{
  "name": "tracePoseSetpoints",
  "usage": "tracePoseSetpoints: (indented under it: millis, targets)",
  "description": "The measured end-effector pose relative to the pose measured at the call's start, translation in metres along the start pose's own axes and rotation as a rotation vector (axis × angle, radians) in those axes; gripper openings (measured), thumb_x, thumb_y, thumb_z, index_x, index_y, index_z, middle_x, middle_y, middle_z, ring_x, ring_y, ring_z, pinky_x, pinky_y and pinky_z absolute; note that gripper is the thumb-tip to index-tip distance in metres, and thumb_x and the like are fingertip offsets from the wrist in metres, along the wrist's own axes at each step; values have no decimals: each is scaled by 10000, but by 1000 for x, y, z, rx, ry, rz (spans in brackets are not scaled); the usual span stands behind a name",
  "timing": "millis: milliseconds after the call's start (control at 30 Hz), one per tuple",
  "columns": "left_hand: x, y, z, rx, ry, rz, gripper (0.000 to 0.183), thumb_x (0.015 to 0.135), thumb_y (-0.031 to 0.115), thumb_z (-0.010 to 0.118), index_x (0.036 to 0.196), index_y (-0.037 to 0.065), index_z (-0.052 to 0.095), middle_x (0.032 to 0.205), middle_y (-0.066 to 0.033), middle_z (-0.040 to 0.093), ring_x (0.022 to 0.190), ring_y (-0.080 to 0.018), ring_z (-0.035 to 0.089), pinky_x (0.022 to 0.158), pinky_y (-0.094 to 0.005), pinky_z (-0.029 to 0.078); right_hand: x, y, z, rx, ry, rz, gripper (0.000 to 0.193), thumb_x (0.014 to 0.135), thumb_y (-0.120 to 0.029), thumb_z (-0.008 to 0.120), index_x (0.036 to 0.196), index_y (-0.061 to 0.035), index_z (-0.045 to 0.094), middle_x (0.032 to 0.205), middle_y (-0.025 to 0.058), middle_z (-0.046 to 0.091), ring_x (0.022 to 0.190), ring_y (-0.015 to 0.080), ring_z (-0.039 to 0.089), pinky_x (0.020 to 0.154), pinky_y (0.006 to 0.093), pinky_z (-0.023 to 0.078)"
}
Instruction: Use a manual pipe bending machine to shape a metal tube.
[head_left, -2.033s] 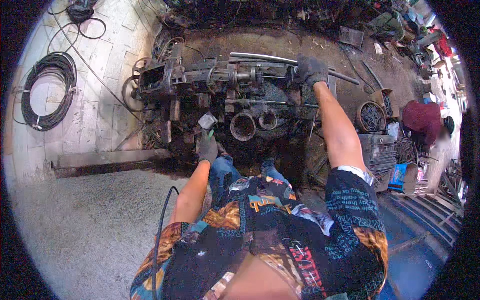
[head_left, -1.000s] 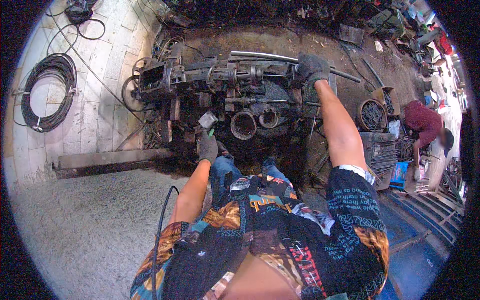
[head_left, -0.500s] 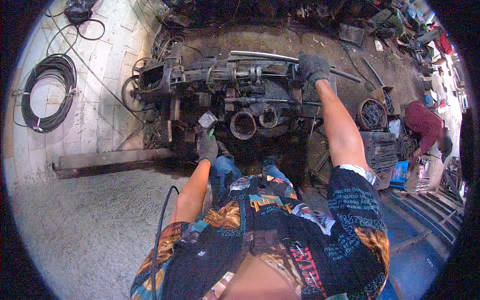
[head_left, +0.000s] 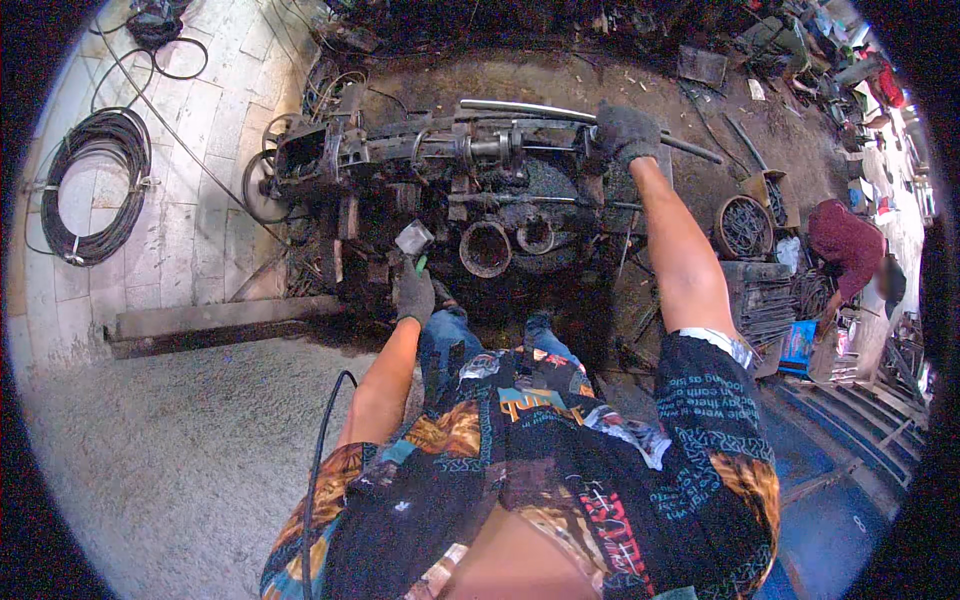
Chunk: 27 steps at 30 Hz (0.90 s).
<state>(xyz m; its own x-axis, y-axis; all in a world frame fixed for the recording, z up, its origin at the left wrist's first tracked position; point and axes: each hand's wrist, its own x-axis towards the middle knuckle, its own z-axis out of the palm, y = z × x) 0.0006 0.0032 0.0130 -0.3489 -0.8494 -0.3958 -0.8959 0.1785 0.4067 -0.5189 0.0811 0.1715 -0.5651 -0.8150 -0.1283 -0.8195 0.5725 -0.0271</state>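
Metal bar (head_left: 692, 150) and pale container (head_left: 413, 237) fill curled hands (head_left: 627, 134) (head_left: 415, 294).

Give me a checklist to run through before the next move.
1. Left hand and right hand gloved: ok.
2. Left hand's grip on the pale block: cannot tell, fingers hard to make out.
3. Right hand closed around the rod: cannot tell, it hides part of the rod.
4. Co-worker apart from the machine: ok, bending at far right.
5. Black cord clear of the left sleeve: not ok, crosses it in view.
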Motion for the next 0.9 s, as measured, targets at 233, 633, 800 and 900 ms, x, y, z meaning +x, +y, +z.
tracePoseSetpoints:
  millis: [233,633,800,900]
  targets:
    - [-4,8,-5,-133,45,-5,565,1013,279,504,1489,-4,393,1326,-326,591,1204,-490,585,1020,-561,446,-10,9,-1,-3,76,9,281,951,-302,526,1060,-140,728,1052,174,751,983,390,724,835,539,559]
    - [9,-12,8,166,-35,-36,406,1010,288,500,1307,13,521,1236,-292,641,1173,-458,609,983,-553,465,-10,4,-9,-48,-28,7,298,928,-300,559,1119,-166,744,1127,162,749,1050,378,721,863,525,574]
    - [18,-22,21,231,-9,-91,424,991,321,522,1296,26,531,1250,-273,647,1195,-443,603,1027,-533,448,-9,7,-8,-22,-19,40,305,926,-316,565,1116,-172,755,1144,166,744,1054,367,722,855,516,578]
    - [19,-23,23,291,23,-7,415,1021,271,483,1368,45,517,1265,-287,623,1162,-475,604,944,-556,490,-9,12,-7,-11,-43,93,307,913,-324,585,1101,-160,764,1137,175,743,1038,370,726,859,514,581]
